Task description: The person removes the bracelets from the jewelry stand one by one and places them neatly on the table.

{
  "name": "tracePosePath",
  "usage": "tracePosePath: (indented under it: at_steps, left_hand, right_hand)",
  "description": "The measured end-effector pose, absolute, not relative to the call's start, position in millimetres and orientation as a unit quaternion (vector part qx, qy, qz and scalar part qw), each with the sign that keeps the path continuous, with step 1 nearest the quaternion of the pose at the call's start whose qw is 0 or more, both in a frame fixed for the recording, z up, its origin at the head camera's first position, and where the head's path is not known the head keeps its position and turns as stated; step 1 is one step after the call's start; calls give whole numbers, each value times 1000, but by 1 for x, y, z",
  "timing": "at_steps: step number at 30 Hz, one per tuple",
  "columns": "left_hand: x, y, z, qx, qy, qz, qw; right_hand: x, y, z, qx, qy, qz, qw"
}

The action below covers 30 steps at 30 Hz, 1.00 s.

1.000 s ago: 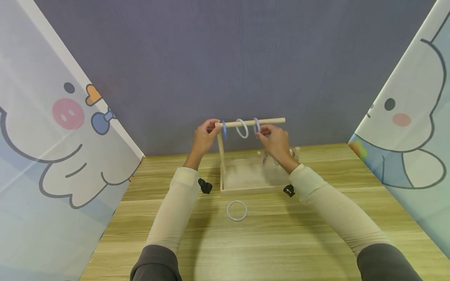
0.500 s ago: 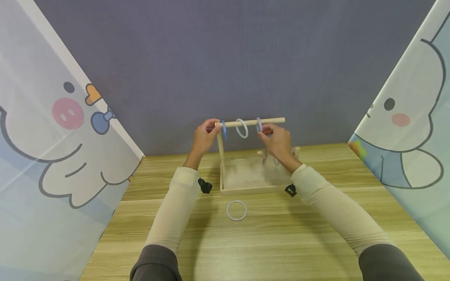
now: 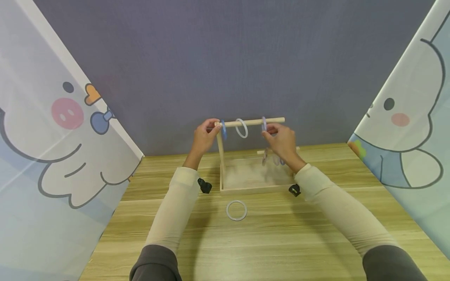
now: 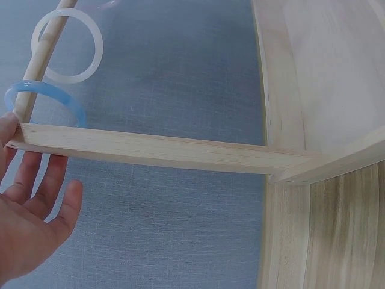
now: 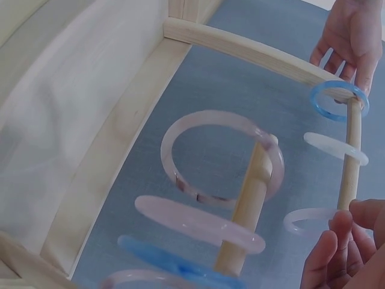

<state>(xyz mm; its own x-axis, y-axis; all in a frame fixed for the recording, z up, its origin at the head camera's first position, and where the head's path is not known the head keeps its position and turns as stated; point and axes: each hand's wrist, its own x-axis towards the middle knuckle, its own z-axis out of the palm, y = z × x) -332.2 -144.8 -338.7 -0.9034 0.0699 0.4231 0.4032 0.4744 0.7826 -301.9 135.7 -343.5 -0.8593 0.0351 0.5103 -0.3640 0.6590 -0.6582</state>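
Note:
A wooden bangle stand (image 3: 256, 190) has an upper rod (image 3: 274, 120) on a slanting post (image 4: 150, 147). At the corner where post and rod meet, my left hand (image 3: 205, 137) grips the stand between thumb and fingers. A blue bangle (image 4: 48, 89) hangs close to that hand, and a white bangle (image 4: 97, 48) hangs further along the rod. My right hand (image 3: 282, 141) pinches the lower part of a lavender bangle (image 3: 264, 122), which is looped round the rod toward its free end. Its thumb and fingers show near the rod in the right wrist view.
A lower rod (image 5: 246, 198) carries several bangles, including a clear one with brown patches (image 5: 171, 150), a pink one (image 5: 198, 226) and a blue one (image 5: 174, 264). A pale bangle (image 3: 236, 220) lies flat on the wood-grain table (image 3: 260, 249) before the stand.
My right hand has shifted to the right, sliding the lavender bangle along the upper rod toward the free end. The left hand stays at the corner.

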Motion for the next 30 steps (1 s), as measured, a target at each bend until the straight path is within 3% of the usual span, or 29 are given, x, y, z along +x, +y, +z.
tracePosePath:
  at_steps: [30]
  left_hand:
    - [-330,-146,-336,-134,-846,-491,160]
  right_hand:
    - [-300,168,-336,43,-879,404,252]
